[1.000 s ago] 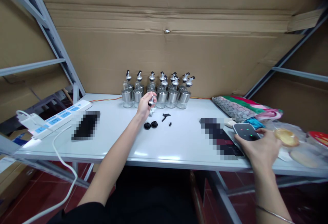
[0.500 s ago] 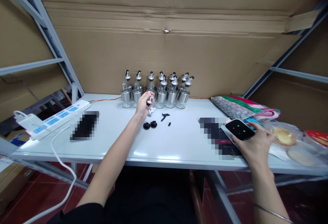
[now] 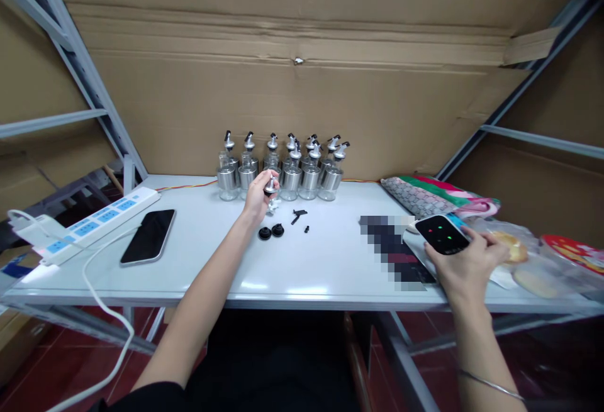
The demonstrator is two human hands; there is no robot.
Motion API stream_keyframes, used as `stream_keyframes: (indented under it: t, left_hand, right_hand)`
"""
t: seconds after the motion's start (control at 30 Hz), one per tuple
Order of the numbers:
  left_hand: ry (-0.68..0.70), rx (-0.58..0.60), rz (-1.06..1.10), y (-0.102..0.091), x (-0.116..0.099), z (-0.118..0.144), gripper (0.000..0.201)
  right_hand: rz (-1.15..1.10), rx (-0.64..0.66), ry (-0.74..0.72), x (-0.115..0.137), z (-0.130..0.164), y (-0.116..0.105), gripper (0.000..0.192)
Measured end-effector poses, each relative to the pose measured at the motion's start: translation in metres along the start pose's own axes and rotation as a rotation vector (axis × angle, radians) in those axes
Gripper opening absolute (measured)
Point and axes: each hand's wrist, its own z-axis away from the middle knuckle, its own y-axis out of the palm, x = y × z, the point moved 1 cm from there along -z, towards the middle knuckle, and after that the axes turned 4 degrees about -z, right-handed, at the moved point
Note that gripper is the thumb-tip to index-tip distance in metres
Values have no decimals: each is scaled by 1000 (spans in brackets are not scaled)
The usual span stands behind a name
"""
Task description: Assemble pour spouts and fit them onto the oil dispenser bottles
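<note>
My left hand (image 3: 258,197) is closed on a silver pour spout (image 3: 270,187), held over the table in front of the bottles. Just below it lie small whitish pieces (image 3: 272,206). Two round black stoppers (image 3: 271,231), a black lever piece (image 3: 299,215) and a tiny black part (image 3: 306,229) rest nearby. Behind stand rows of glass-and-steel oil bottles (image 3: 291,180); most carry spouts, while a few at the front left have bare necks. On the right, my right hand (image 3: 469,264) grips a white device with a black face (image 3: 442,234) showing red and green lights.
A power strip (image 3: 101,220) with a white cable and a phone (image 3: 148,237) lie at the left. A blurred-out dark item (image 3: 396,255) is beside the device. Folded cloth (image 3: 438,198), bagged pastries (image 3: 514,251) and a red-lidded tub (image 3: 573,255) occupy the right. Cardboard (image 3: 302,97) walls the back.
The whole view has shifted slightly, with things on the table now a little further left. Both hands keep the same holds.
</note>
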Motion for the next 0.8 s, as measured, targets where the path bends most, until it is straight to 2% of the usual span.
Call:
stream_keyframes:
  t: [0.1,0.27,0.4,0.63,0.8]
  left_hand:
    - [-1,2,3,0,0,-1,15]
    - [-1,20,-5,-1,1,-1,14]
    - [0,39,-14,-1,1,-1,15]
    - [-31,36,-18,0,0,0,16]
    - [-35,33,-17,1,-1,0,16]
  right_hand:
    - [75,28,74,4,-1,-2,70]
    - [190,205,233,8,-2,-5,65]
    - [196,235,128,9,-2,-6,37]
    - [113,208,219,10,0,-6,49]
    - [139,204,181,12,2,-9,42]
